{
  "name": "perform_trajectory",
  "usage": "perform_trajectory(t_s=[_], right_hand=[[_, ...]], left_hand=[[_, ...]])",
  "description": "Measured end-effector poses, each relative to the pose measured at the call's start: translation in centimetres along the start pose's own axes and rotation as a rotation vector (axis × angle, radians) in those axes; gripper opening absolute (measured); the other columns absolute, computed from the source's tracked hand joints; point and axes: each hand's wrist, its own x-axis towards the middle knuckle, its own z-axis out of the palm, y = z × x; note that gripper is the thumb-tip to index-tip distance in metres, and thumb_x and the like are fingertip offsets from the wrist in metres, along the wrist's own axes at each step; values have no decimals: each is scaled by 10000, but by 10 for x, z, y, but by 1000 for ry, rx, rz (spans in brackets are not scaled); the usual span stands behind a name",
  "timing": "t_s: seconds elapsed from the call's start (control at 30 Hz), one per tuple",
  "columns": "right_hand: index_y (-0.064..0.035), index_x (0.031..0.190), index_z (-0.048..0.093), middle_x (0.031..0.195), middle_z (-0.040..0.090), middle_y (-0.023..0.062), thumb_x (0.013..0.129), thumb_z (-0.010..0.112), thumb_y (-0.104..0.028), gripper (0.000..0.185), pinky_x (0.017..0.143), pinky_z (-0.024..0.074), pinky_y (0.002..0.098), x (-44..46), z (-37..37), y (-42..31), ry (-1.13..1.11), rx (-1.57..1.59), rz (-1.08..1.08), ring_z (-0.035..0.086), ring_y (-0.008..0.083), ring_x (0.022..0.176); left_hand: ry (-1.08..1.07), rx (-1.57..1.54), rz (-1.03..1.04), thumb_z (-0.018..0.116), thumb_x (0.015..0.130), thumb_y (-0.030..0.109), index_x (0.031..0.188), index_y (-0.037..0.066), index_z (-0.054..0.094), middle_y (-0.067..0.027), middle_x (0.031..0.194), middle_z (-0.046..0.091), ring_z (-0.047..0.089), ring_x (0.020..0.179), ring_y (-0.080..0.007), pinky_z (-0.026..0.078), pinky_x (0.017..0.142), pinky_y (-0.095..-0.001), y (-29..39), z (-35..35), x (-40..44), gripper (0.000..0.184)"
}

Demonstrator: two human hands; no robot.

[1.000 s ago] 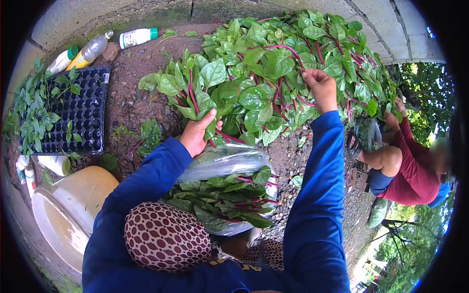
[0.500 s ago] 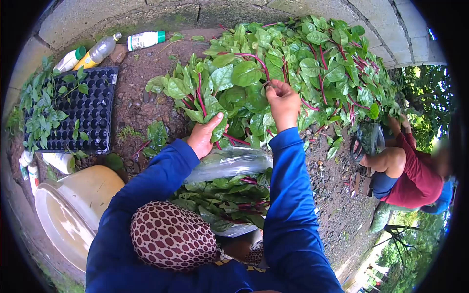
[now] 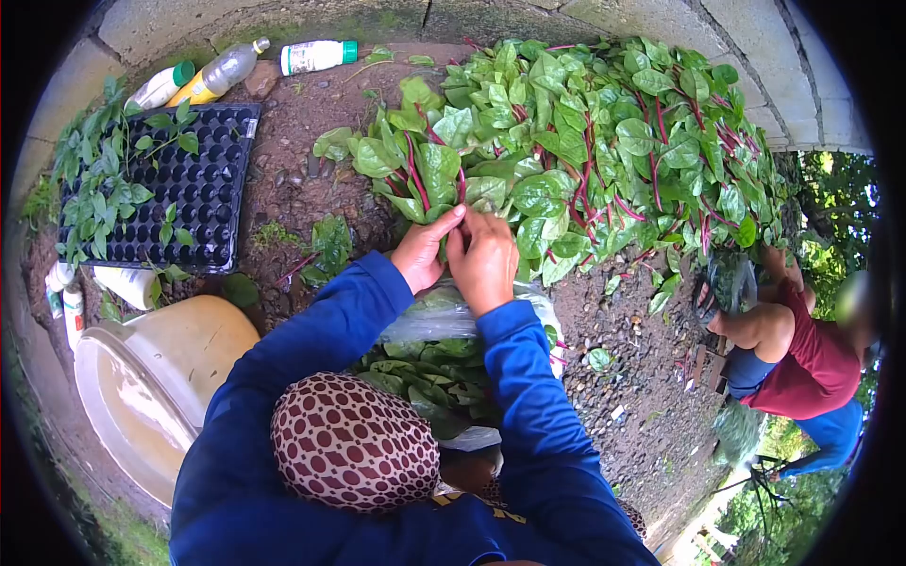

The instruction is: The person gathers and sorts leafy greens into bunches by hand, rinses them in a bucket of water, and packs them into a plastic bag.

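Note:
My left hand [image 3: 421,257] is closed around the lower stems of a bunch of Malabar spinach [image 3: 436,172], whose green leaves and dark red stalks fan out above it. Close against it, my right hand [image 3: 485,260] pinches a red stem at the bunch's edge. Beyond both hands spreads a large heap of Malabar spinach [image 3: 576,141] on the ground. Below my wrists lies a clear plastic bag [image 3: 429,324] with more leafy stems [image 3: 425,377] in it, partly hidden by my arms and a patterned cloth [image 3: 354,443].
A black seedling tray [image 3: 203,189] and several bottles, one a white bottle [image 3: 316,57], lie at left. Nearby stands a cream plastic container [image 3: 189,349]. A concrete block wall [image 3: 340,24] borders the far side. At right a person in a red shirt [image 3: 802,358] crouches beside the heap.
My right hand has come left and down from the heap to meet my left hand, bringing a red-stemmed sprig to the bunch. The whole view has shifted slightly.

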Motion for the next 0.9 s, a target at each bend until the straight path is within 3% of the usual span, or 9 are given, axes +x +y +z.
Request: perform_trajectory(t_s=[0.13,0.17,0.23,0.37,0.5,0.57,0.67,0.8,0.9], right_hand=[[-27,927,655,836,637,183,740,588,-95,209,721,499,390,12,-24,15,-143,264,-5,619,336,760],[-23,886,668,880,641,198,749,583,-67,167,716,512,367,22,-33,19,-73,320,-48,637,329,768],[-25,867,670,851,653,164,761,584,-41,138,675,510,334,47,-54,21,-3,308,81,647,276,723],[-62,853,673,843,657,115,770,588,-29,125,662,504,322,94,-66,29,170,274,-117,638,250,725],[-111,869,678,881,654,58,731,596,-36,177,696,507,343,114,-47,13,-121,185,-516,623,271,772],[-107,942,662,969,645,50,754,600,-51,207,752,503,334,119,-32,16,-236,-4,-613,620,262,846],[-103,947,658,1020,625,43,750,604,-67,207,790,491,346,131,-21,29,-330,-150,-646,603,273,889],[-101,932,643,991,611,48,735,624,-74,200,772,490,346,129,-43,26,-158,23,-556,601,266,864],[-102,914,635,977,600,47,716,636,-75,199,734,498,335,100,-74,15,-479,97,-508,606,244,830]], left_hand=[[-50,-11,-58,630,830,211,1066,91,569,-33,980,615,584,922,-174,477,806,-369,-1,-5,-1,272],[-65,-3,-50,620,836,220,1083,88,561,-42,1004,609,583,942,-185,479,819,-380,-1,-5,-1,287],[-71,-26,-93,597,848,220,1107,62,547,-77,1040,606,592,938,-211,482,835,-407,0,-5,-4,308],[-91,-44,-121,588,853,231,1133,44,533,-97,1064,601,590,937,-224,478,839,-400,4,-3,-7,341],[-81,-18,-102,583,856,238,1138,39,527,-101,1064,600,589,934,-229,474,843,-396,-1,-8,-2,350],[-79,-16,-113,582,856,236,1138,39,524,-100,1062,600,590,931,-228,474,843,-398,-1,-8,-3,348],[-77,-5,-129,579,857,231,1139,41,521,-98,1062,599,590,930,-224,475,843,-400,0,-8,-4,345],[-93,-3,-136,576,858,233,1131,46,524,-91,1055,599,590,933,-218,477,843,-400,2,-6,-5,334],[-50,-15,-128,571,862,236,1120,61,530,-84,1047,601,589,938,-210,480,842,-396,1,-5,-3,314]])
